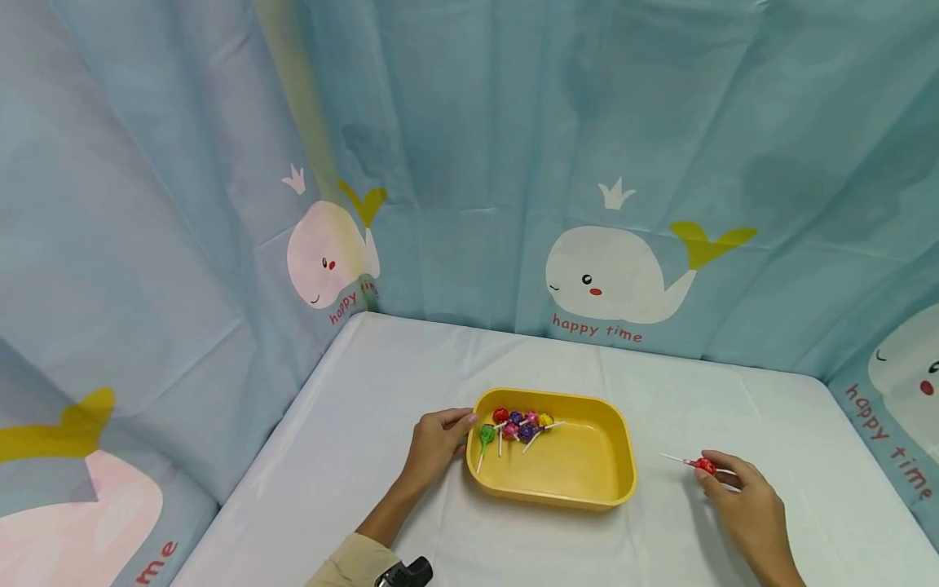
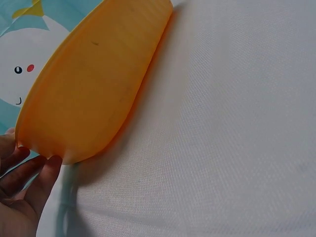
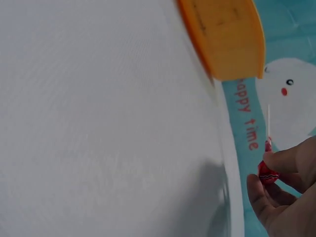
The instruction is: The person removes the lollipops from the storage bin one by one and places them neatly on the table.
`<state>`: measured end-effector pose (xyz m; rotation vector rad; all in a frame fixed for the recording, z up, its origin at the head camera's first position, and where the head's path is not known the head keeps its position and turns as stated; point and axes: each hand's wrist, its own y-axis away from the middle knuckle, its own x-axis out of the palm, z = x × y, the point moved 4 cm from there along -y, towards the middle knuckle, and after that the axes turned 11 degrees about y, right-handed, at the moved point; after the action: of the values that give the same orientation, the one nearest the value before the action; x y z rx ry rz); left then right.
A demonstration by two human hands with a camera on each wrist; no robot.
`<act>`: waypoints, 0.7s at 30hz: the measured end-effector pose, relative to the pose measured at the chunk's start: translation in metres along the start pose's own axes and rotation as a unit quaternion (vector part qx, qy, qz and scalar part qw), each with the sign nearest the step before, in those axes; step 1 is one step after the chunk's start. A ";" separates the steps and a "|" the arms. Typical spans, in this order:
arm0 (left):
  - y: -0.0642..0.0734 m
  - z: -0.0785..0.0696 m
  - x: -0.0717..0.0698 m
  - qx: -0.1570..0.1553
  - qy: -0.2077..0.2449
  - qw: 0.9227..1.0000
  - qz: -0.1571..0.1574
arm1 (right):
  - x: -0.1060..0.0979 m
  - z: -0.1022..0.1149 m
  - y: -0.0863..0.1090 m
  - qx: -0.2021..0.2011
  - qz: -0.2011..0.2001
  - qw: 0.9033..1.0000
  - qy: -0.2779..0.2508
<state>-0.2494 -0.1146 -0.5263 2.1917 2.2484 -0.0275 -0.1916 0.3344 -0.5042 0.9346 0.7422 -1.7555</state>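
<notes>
A yellow tray (image 1: 579, 465) stands on the white table, with several wrapped lollipops (image 1: 526, 433) bunched at its left end. Among them a green lollipop (image 1: 487, 434) lies nearest the left wall. My left hand (image 1: 434, 444) grips the tray's left rim, thumb over the edge; in the left wrist view its fingertips (image 2: 53, 162) press against the tray's outer wall (image 2: 94, 84). To the right of the tray, my right hand (image 1: 748, 497) pinches a red lollipop (image 1: 705, 465) by its wrapped head. The white stick (image 3: 268, 121) points away from the fingers, toward the tray.
White cloth covers the table (image 1: 352, 473). Behind it and along the sides hangs a blue curtain (image 1: 469, 163) printed with whales. A black strap device (image 1: 405, 573) sits at the left sleeve (image 1: 355, 562).
</notes>
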 end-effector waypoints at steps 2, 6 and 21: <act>0.000 0.000 0.000 0.001 0.000 1.000 0.002 | 0.001 -0.004 -0.003 0.009 0.006 1.000 0.006; 0.000 0.000 0.000 0.003 -0.006 1.000 0.001 | 0.003 -0.010 -0.010 0.022 0.022 0.999 0.011; 0.002 0.000 0.001 0.001 0.008 1.000 0.002 | 0.011 -0.019 -0.033 0.010 0.026 0.999 0.024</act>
<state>-0.2474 -0.1134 -0.5262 2.2048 2.2528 -0.0112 -0.2197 0.3561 -0.5215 1.0035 0.7262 -1.7027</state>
